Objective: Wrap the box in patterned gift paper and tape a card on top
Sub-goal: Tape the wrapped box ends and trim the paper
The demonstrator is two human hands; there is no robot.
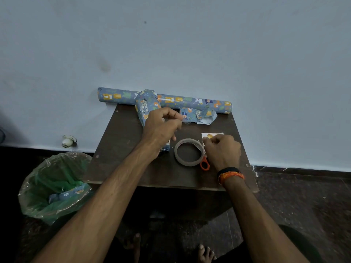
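Our left hand (161,128), at the centre of the frame, has its fingers curled, thumb and forefinger pinched on what looks like a strip of clear tape, though we cannot make it out for sure. It covers the near end of the box wrapped in blue animal-print gift paper (145,105), which lies on the dark brown wooden desk (121,149), running from under the hand toward the upper left. Our right hand (222,150), right of centre, is curled at the edge of the translucent ring of adhesive tape (189,152), fingertips at its loose end; whether it grips the tape we cannot tell. The orange-handled scissors (205,165) lie just beneath that hand, touching the ring. Just above the right hand's knuckles lies the small white card with a yellow picture (211,135). Further up, a crumpled offcut of the same paper (197,115) sits before the long roll of blue animal-print paper (190,101) against the pale wall. At lower left stands a bin lined with a green plastic bag (55,186).
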